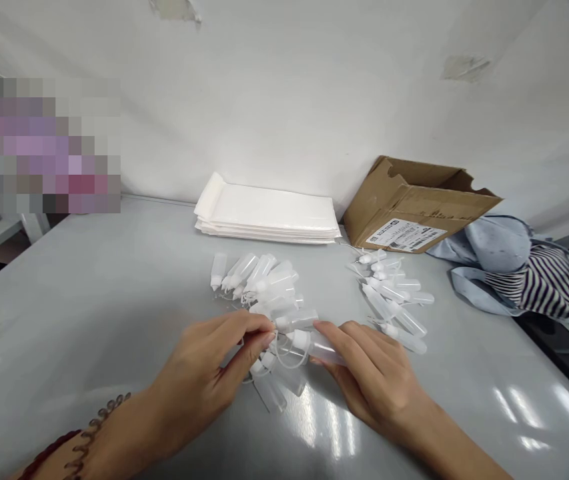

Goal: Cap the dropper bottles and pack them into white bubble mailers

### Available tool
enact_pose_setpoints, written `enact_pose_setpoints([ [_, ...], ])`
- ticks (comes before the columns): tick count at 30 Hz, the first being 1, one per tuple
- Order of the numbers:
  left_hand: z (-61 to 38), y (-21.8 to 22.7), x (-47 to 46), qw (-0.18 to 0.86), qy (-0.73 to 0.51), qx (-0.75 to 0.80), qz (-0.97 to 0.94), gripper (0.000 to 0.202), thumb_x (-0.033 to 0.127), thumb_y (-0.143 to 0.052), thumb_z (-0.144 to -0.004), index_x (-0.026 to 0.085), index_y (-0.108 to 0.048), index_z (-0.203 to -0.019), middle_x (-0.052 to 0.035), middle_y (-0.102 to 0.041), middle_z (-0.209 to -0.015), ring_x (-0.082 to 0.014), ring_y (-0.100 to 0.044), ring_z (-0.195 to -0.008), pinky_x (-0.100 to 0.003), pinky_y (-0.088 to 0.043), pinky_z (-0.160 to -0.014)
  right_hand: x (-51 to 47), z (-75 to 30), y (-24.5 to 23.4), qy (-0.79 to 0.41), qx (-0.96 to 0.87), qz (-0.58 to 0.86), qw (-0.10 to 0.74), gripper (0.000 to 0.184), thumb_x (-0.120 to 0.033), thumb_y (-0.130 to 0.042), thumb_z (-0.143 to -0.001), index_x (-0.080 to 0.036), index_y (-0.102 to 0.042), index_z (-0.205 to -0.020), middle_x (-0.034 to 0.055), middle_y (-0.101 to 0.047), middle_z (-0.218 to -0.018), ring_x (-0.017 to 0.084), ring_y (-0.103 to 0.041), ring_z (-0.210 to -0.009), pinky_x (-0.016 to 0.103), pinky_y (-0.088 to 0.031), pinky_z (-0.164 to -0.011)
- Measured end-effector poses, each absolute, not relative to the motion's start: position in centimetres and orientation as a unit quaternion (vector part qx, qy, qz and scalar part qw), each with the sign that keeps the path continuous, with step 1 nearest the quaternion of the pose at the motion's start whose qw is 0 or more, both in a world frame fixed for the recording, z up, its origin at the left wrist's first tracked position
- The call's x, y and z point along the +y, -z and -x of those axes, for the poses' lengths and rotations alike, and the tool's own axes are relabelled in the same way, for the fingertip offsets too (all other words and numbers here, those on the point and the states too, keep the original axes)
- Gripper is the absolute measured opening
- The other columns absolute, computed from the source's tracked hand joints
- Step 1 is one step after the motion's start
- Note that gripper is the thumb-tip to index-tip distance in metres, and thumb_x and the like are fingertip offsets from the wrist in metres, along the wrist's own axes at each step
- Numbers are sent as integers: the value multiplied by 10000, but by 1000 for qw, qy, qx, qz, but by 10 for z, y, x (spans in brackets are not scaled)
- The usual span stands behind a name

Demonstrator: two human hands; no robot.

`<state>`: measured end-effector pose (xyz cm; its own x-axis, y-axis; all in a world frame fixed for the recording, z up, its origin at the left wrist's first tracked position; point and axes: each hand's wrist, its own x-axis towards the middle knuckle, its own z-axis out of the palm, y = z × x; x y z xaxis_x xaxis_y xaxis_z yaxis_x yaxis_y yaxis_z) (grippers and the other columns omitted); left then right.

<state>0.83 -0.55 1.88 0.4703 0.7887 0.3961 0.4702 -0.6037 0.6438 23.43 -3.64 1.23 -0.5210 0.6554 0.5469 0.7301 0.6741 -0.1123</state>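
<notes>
My right hand (369,377) is closed round a small translucent plastic dropper bottle (314,345) lying sideways, its white cap pointing left. My left hand (209,377) pinches at that bottle's cap end with thumb and fingers. One or two more bottles (271,390) lie under and just below my hands. A heap of the same bottles (264,283) lies just beyond my hands. A second group of bottles (394,297) lies to the right of it.
A stack of white padded bags (269,213) lies against the wall. An open cardboard box (414,203) with a label lies tipped at the back right. Blue and striped cloth (519,267) is bunched at the table's right edge. The grey tabletop (89,300) reflects light.
</notes>
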Motion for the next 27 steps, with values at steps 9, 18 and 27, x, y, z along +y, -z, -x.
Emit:
enact_pose_setpoints([
  [9,-7,-19,-6,242,-342,390,-820,92,157,-522,-921,212,-593,-901,56,-659,-714,-81,-601,-584,-173,-448,-554,-36,-235,-12,74,-865,398,295,223,-155,-485,-928,-76,-507,-1136,52,-620,-695,163,-556,-576,282,-448,-501],
  [18,-7,-18,-5,238,-339,387,-824,92,158,-514,-926,213,-586,-911,54,-666,-725,-83,-607,-584,-171,-444,-538,-39,-233,-14,63,-869,394,293,216,-148,-462,-941,-66,-499,-1138,49,-606,-689,154,-510,-557,277,-421,-473],
  [27,-6,-17,-5,253,-346,370,-824,111,123,-510,-924,204,-587,-922,50,-647,-715,-79,-584,-582,-173,-432,-544,-38,-233,-13,63,-869,391,298,206,-141,-449,-949,-53,-508,-1125,54,-592,-699,154,-488,-576,273,-415,-489],
])
